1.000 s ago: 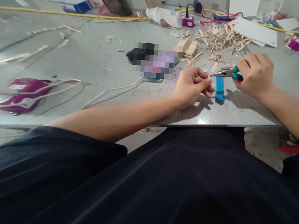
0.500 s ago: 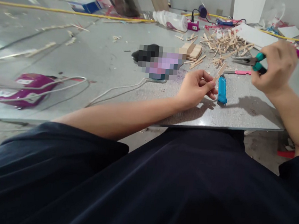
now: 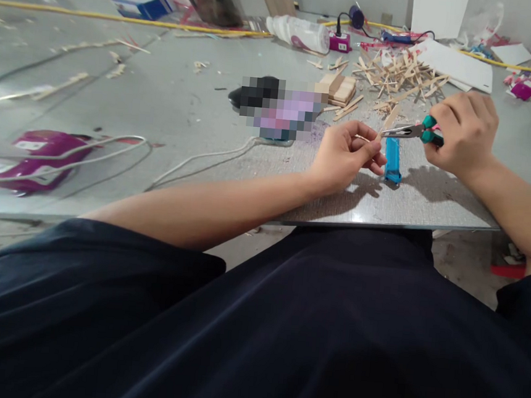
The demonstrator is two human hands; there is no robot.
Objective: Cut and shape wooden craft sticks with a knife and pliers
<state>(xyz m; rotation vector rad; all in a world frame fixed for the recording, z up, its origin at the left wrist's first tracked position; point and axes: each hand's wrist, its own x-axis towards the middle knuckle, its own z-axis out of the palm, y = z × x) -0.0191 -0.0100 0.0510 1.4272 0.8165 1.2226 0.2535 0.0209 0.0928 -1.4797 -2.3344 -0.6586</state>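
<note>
Pliers (image 3: 413, 132) with green handles held in right hand (image 3: 462, 126), fingers wrapped around the grips, tool pointing toward left hand (image 3: 346, 153). Left hand pinches a thin wooden stick (image 3: 391, 116) between thumb and fingers, stick tilted, held over the tabletop (image 3: 437, 201) near its front edge. Plier tips meet the stick just beside the left fingertips; whether the jaws grip it cannot be told. Blue tool (image 3: 393, 159) lies just below the pliers, near the left hand. Beyond: loose heap of sticks (image 3: 404, 75), with a stack of wooden pieces (image 3: 342, 90) to its left. Clear bottle (image 3: 301, 33) on its side farther back.
</note>
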